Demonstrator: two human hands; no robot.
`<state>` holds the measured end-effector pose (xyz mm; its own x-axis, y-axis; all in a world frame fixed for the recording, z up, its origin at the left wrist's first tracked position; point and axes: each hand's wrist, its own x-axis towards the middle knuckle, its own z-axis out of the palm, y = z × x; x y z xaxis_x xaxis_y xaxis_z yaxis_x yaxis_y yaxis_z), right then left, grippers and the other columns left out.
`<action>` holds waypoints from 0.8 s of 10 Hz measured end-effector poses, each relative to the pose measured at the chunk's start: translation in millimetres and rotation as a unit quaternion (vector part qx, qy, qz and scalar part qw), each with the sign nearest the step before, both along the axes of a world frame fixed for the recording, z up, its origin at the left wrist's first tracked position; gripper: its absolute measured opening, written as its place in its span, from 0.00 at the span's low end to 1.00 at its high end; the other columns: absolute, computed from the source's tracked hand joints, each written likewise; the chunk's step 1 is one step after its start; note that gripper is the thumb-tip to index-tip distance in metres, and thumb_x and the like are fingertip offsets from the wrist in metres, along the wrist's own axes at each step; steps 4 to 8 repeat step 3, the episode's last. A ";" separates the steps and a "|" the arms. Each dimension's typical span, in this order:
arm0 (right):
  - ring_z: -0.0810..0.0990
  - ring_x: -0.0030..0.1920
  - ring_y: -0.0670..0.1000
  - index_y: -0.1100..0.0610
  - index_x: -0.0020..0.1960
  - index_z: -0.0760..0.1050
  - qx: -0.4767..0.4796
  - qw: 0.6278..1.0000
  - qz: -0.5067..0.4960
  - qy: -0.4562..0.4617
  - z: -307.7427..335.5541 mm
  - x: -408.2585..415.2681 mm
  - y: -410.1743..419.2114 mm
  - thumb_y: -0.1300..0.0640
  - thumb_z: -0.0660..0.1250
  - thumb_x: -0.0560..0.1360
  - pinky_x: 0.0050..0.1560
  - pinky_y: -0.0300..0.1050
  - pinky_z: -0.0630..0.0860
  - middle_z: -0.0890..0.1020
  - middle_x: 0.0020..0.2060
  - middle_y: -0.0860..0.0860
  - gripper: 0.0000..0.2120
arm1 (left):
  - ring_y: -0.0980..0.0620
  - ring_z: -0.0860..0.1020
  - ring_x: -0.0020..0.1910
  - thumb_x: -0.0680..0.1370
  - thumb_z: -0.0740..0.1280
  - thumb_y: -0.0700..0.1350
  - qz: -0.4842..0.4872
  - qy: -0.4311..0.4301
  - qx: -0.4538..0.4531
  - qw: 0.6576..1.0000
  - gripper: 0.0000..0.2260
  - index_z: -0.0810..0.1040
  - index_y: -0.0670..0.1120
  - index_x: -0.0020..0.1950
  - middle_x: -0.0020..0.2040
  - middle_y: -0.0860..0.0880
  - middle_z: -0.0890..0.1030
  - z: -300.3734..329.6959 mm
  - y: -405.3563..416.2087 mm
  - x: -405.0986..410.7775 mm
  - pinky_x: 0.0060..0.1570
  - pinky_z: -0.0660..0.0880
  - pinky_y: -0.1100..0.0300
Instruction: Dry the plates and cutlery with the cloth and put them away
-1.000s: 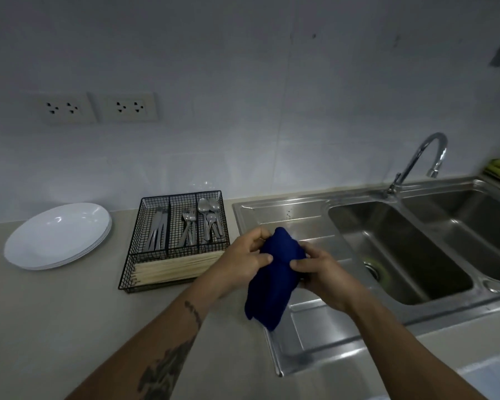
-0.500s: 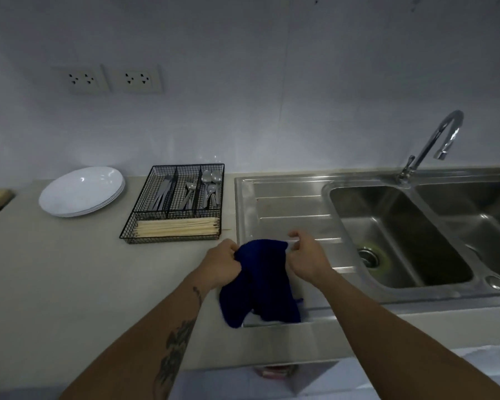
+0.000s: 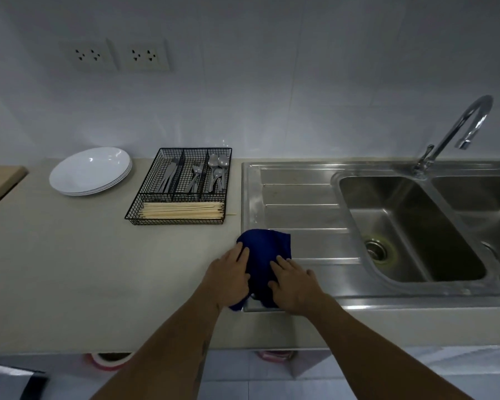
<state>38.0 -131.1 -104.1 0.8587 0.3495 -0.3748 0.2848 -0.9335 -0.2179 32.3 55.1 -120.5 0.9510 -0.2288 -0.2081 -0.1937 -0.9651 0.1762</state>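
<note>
From where I watch, the wooden surface [image 3: 0, 180] at far left is cut off by the frame edge, and something pink under the counter [image 3: 55, 269] is mostly hidden by the counter lip; I cannot tell what it is. The stack of white plates [image 3: 90, 171] sits at the back left, and just right of it the black wire caddy [image 3: 182, 186] holds the cutlery [image 3: 195, 177] in its three rear compartments and chopsticks [image 3: 182, 210] across the front one. I cannot make out single pieces clearly. Half a second ago the blue cloth [image 3: 264, 255] hung lifted between both hands; now it lies flat on the front left corner of the sink drainboard [image 3: 300, 197], its left edge over the counter. My left hand [image 3: 228, 277] lies on the cloth's left side, fingers fairly straight and pressing down. My right hand [image 3: 295, 285] rests on its right side, fingers spread flat. The second basin is cut off at right.
</note>
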 end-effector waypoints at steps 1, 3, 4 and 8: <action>0.66 0.70 0.56 0.56 0.72 0.65 0.034 0.999 -0.013 0.010 17.8 10.8 4.2 0.49 0.53 0.82 0.68 0.60 0.63 0.67 0.71 0.54 0.21 | 0.43 0.73 0.64 0.78 0.50 0.52 -0.031 -0.010 -0.004 0.999 0.27 0.69 0.40 0.71 0.71 0.42 0.69 11.6 9.9 11.8 0.58 0.74 0.50; 0.70 0.67 0.57 0.58 0.72 0.66 0.105 0.993 -0.048 -0.035 76.7 42.8 19.3 0.50 0.53 0.82 0.68 0.52 0.66 0.69 0.71 0.56 0.21 | 0.48 0.74 0.53 0.81 0.57 0.48 -0.015 -0.026 -0.011 0.999 0.10 0.71 0.43 0.52 0.55 0.48 0.72 72.2 22.8 35.9 0.51 0.71 0.54; 0.70 0.67 0.57 0.58 0.72 0.66 0.105 0.993 -0.048 -0.035 76.7 42.8 19.3 0.50 0.53 0.82 0.68 0.52 0.66 0.69 0.71 0.56 0.21 | 0.48 0.74 0.53 0.81 0.57 0.48 -0.015 -0.026 -0.011 0.999 0.10 0.71 0.43 0.52 0.55 0.48 0.72 72.2 22.8 35.9 0.51 0.71 0.54; 0.70 0.67 0.57 0.58 0.72 0.66 0.105 0.993 -0.048 -0.035 76.7 42.8 19.3 0.50 0.53 0.82 0.68 0.52 0.66 0.69 0.71 0.56 0.21 | 0.48 0.74 0.53 0.81 0.57 0.48 -0.015 -0.026 -0.011 0.999 0.10 0.71 0.43 0.52 0.55 0.48 0.72 72.2 22.8 35.9 0.51 0.71 0.54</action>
